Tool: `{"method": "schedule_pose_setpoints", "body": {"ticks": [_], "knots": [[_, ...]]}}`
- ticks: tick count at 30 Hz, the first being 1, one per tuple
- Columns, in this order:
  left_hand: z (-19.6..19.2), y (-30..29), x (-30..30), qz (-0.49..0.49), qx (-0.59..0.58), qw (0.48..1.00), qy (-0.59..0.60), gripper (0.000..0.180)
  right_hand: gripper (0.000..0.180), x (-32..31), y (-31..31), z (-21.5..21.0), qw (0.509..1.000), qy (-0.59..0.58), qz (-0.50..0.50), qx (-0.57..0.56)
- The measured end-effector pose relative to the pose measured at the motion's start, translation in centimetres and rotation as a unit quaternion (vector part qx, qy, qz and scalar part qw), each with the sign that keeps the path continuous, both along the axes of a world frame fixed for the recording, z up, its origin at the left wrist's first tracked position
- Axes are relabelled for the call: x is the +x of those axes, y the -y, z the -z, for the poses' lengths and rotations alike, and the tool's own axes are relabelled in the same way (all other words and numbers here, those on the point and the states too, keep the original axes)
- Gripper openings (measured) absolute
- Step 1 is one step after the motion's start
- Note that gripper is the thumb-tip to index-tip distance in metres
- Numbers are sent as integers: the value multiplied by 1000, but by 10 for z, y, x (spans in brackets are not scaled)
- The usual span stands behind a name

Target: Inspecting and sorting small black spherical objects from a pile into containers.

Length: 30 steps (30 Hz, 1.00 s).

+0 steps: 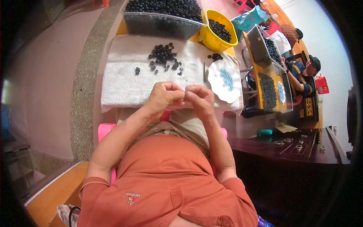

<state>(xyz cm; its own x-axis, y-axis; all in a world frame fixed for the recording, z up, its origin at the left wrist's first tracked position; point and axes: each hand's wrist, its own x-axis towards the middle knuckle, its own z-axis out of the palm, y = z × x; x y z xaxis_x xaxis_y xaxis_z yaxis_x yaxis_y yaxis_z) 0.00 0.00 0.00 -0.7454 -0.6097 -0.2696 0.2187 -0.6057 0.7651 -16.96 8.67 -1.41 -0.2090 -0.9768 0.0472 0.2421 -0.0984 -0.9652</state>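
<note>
My left hand [166,96] and my right hand [200,99] meet fingertip to fingertip over the near edge of a white towel [124,89]. Both are closed in a pinch; what lies between the fingertips is too small to make out. Beyond my hands, a loose pile of small black ring-like pieces [163,53] rests on the towel, with a few strays around it. Right of them, a white scalloped dish [216,89] holds tiny light-blue pieces [227,79]. A thin dark tool [204,72], perhaps tweezers, lies beside the dish, near another small black cluster [216,57].
A clear plastic bin [162,26] full of black pieces stands at the far edge, beside a yellow basin [215,44] with more. To the right, another person [302,75] sits at a table with similar bins [278,87]. A dark wooden surface [272,145] lies at lower right.
</note>
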Motion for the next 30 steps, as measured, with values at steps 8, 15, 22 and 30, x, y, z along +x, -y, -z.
{"method": "schedule_pose_setpoints", "body": {"ticks": [8,15,22,30], "knots": [[3,-2,-2,6,8,1000,5,8,14,2,-1,1,999,10,31,-20],[5,-2,-2,15,13,1000,9,8,13,-13,-1,-12,991,-97,68,-64],[8,1,-2,0,20,1000,0,7,12,-74,-3,-30,810,-520,267,-47],[9,4,-4,-8,20,1000,0,6,19,-90,-6,-34,681,-685,258,7]]}}
